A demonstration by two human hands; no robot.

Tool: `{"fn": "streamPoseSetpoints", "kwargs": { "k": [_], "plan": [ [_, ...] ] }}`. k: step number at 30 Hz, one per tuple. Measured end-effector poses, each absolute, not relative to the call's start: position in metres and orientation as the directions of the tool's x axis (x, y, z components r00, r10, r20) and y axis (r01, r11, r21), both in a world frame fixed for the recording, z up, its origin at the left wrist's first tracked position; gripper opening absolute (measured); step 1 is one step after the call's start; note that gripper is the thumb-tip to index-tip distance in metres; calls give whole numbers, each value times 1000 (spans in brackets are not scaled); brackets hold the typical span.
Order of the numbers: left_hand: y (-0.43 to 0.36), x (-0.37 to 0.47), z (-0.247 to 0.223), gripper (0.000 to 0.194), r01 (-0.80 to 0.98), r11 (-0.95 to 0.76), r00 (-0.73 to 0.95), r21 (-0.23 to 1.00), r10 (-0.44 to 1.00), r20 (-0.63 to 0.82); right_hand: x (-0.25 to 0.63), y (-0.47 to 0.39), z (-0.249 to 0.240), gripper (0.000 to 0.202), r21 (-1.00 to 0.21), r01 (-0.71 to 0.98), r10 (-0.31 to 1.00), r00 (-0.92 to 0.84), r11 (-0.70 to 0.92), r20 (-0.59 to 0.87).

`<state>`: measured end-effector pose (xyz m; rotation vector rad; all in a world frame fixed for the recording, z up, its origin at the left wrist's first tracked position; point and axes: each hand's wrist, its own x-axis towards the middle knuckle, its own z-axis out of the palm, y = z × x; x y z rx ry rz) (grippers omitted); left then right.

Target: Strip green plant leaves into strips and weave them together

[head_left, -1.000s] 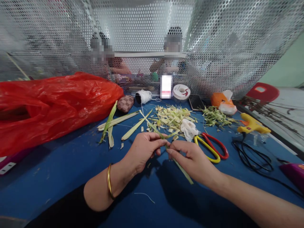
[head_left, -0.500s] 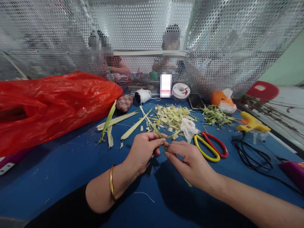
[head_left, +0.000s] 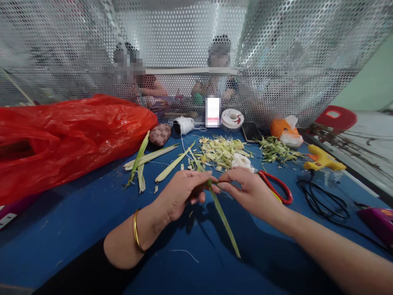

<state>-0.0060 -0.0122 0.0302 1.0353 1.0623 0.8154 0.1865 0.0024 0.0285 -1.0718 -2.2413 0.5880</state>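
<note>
Between the fingers of my left hand (head_left: 187,190) is a long green leaf strip (head_left: 225,219), pinched near its middle. Its lower end hangs toward me over the blue table (head_left: 172,270), and its upper part runs up toward the cut pieces. My right hand (head_left: 250,190) pinches at the same spot, thumb and forefinger closed on a thin bit beside the strip. Beyond my hands lies a heap of pale green cuttings (head_left: 221,149). Scissors with red and yellow handles (head_left: 281,184) lie partly hidden behind my right hand.
A red plastic bag (head_left: 76,135) fills the left. Along the back stand white thread (head_left: 185,124), a ribbon spool (head_left: 232,119), a phone (head_left: 252,132) and an orange tissue pack (head_left: 284,129). A yellow glue gun (head_left: 325,159) with black cable lies right. People sit behind the perforated screen.
My right hand has moved up and slightly right, off the strip's lower part to the pinch point, covering more of the scissors. The strip's lower end now hangs in view.
</note>
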Motion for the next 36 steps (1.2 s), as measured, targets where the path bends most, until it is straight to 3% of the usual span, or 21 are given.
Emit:
{"fn": "streamPoseSetpoints", "kwargs": {
  "k": [5,16,19,23,24,26,28,30,32,36],
  "plan": [
    [-14,0,33,18,113,284,192,952,934,-302,187,1,28,24,-540,550,767,-523,638,373],
    [-12,-2,29,14,112,349,258,931,894,-366,190,8,24,23,-437,596,739,-555,674,383],
    [-10,-2,26,12,50,356,224,933,907,-358,191,7,26,16,-360,631,720,-524,687,454],
    [-9,-1,26,14,-191,317,74,929,948,-308,187,-16,37,15,-222,670,618,-437,708,654],
    [-10,-1,26,15,-247,299,57,922,954,-294,184,-24,38,14,-238,637,607,-454,733,652],
    [-12,1,26,15,-334,271,74,903,962,-262,177,-37,36,17,-420,516,663,-526,747,533],
    [-15,5,25,15,-400,269,119,876,963,-242,169,-42,28,14,-673,463,792,-520,576,320],
    [-18,9,23,17,-450,281,156,848,959,-236,162,-39,17,12,-817,431,875,-454,382,170],
    [-20,13,21,16,-477,282,175,832,959,-225,157,-33,7,12,-884,377,912,-394,276,117],
    [-22,18,19,17,-510,277,161,814,961,-226,154,-26,-2,20,-903,359,957,-244,237,154]
  ]
}}
